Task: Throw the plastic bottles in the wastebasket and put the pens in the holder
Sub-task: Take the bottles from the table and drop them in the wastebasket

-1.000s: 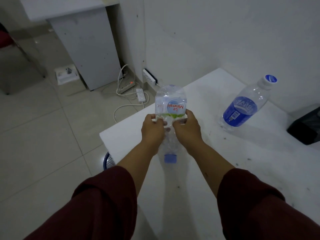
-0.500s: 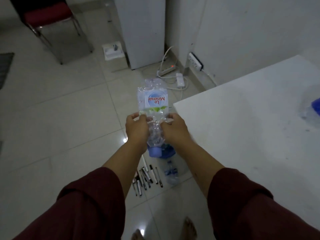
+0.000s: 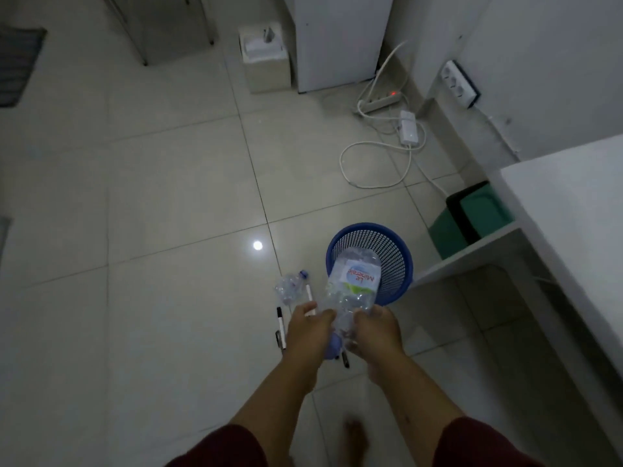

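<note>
Pens [image 3: 281,326] partly hidden behind hands; foot [image 3: 355,436] blurred.

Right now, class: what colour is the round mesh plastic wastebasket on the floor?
Blue, seen in the head view: wastebasket.

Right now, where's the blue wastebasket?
The blue wastebasket stands on the floor just beyond both hands, right of the crushed bottle and pens, beside the white table.

Dim tiled floor [image 3: 168,197], white walls [image 3: 539,45], white table [image 3: 573,214].
</note>
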